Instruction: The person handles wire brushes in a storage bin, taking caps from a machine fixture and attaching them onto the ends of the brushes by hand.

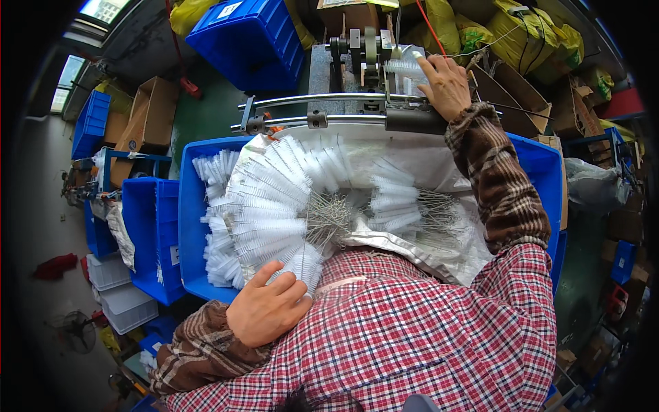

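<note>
Many white bristle brushes (pixel 271 182) with twisted wire stems lie fanned out on a pale sheet over my lap. My left hand (pixel 270 303) is at their near edge, its fingers curled against the end of a white brush (pixel 302 266). Reaching forward, my right hand (pixel 446 86) is at a metal machine (pixel 371 58), thumb and forefinger at the right end of another white brush (pixel 403 66). A white covering shows on one fingertip of that hand. The exact contact under the left fingers is hidden.
A large blue bin (pixel 195 257) surrounds the lap area. Metal rods (pixel 312 101) cross in front of the machine. Another blue bin (pixel 247 44) stands beyond at left, a cardboard box (pixel 511 96) beyond at right. More blue bins (pixel 147 233) line the left side.
</note>
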`<action>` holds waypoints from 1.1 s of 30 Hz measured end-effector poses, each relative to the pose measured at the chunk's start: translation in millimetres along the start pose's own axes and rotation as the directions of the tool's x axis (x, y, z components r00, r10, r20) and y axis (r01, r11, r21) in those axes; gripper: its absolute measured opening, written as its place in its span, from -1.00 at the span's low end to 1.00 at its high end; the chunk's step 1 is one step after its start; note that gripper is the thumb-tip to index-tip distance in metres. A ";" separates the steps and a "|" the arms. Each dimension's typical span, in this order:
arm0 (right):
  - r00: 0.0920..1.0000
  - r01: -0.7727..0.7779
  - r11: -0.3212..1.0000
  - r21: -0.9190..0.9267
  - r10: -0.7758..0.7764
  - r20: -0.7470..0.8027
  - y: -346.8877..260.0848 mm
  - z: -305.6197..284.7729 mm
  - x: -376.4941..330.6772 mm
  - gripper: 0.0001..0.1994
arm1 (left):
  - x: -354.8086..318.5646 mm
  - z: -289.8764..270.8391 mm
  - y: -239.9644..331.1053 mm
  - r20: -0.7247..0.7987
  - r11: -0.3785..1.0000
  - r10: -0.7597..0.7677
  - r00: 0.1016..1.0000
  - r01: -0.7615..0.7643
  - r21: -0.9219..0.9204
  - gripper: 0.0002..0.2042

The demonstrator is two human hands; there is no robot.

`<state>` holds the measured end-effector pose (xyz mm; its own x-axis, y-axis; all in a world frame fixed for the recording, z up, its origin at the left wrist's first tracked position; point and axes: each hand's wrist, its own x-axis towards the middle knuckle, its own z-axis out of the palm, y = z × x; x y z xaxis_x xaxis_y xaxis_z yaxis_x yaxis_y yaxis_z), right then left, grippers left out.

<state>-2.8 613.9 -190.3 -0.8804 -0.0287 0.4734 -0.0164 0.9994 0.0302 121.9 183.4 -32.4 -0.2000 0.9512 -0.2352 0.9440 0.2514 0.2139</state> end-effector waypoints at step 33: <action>0.988 -0.154 0.969 0.195 0.147 0.049 32.2 5.5 -1.3 -0.88 | 68.3 -71.0 -57.3 -0.314 0.588 -0.471 0.824 0.028 -0.808 -0.88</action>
<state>-4.8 646.2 -194.8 -0.8954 0.1197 0.4288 0.0272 0.9761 -0.2157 35.6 246.7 6.6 -0.6920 0.7219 0.0031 0.3371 0.3194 0.8856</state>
